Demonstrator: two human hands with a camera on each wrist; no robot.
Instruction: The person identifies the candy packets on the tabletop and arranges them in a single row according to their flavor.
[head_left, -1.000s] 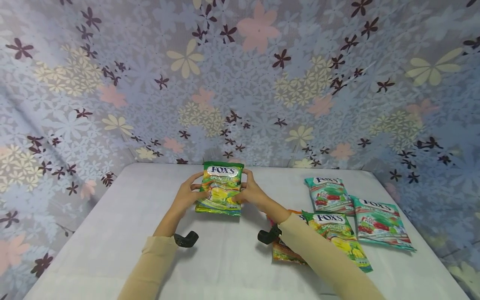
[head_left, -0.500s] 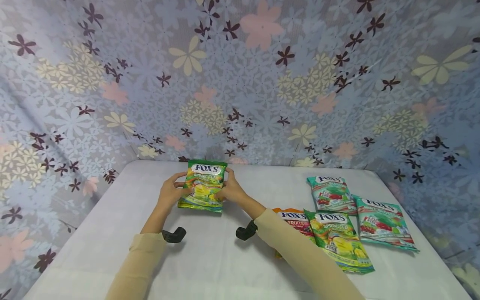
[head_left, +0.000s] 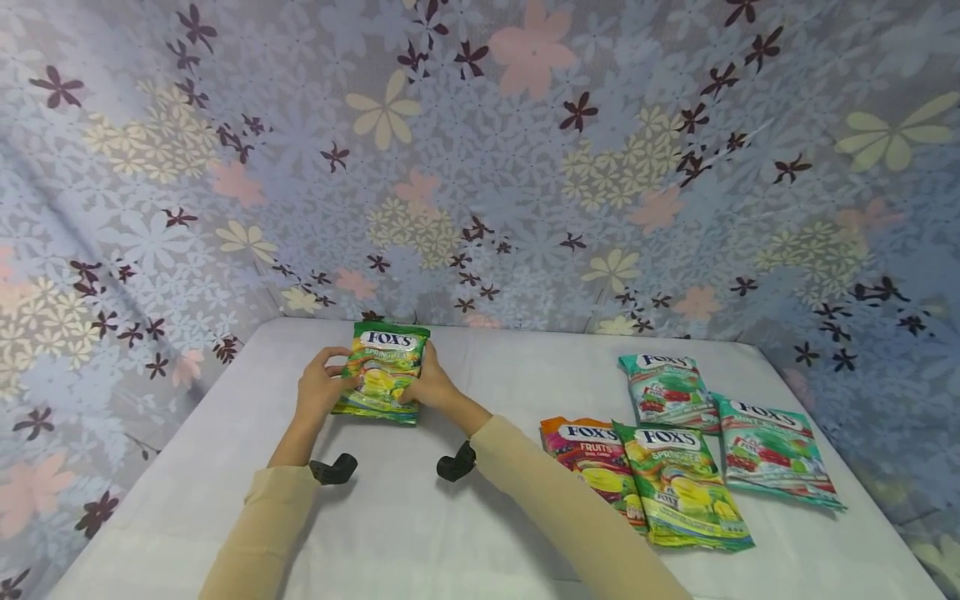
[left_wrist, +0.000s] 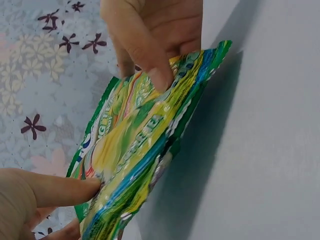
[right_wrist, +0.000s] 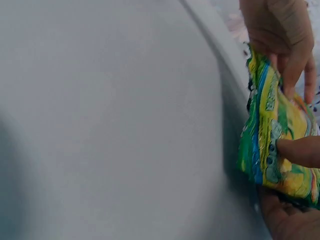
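Both hands hold one green and yellow Fox's Spring Tea candy bag (head_left: pixel 381 375) near the table's far left, tilted with its printed front facing me. My left hand (head_left: pixel 321 385) grips its left edge, thumb across the front. The right hand (head_left: pixel 435 382) grips the opposite edge the same way. In the left wrist view the candy bag (left_wrist: pixel 130 145) hangs above the cloth with its shadow beside it, pinched at both sides. The right wrist view has the bag (right_wrist: pixel 282 130) at its right border, a thumb pressing the front and fingers behind.
At the right lie an orange-red Fox's Fruits bag (head_left: pixel 592 467), another Spring Tea bag (head_left: pixel 684 492) overlapping it, and two teal Fox's bags (head_left: pixel 667 392). A white cloth covers the table (head_left: pixel 420 525). Floral fabric (head_left: pixel 480 167) rises behind. Black wrist mounts (head_left: pixel 333 469) jut inward.
Both hands have carried the Spring Tea bag leftward across the far part of the table. The Fruits bag, earlier partly behind the right sleeve, shows more fully. The other bags stay put.
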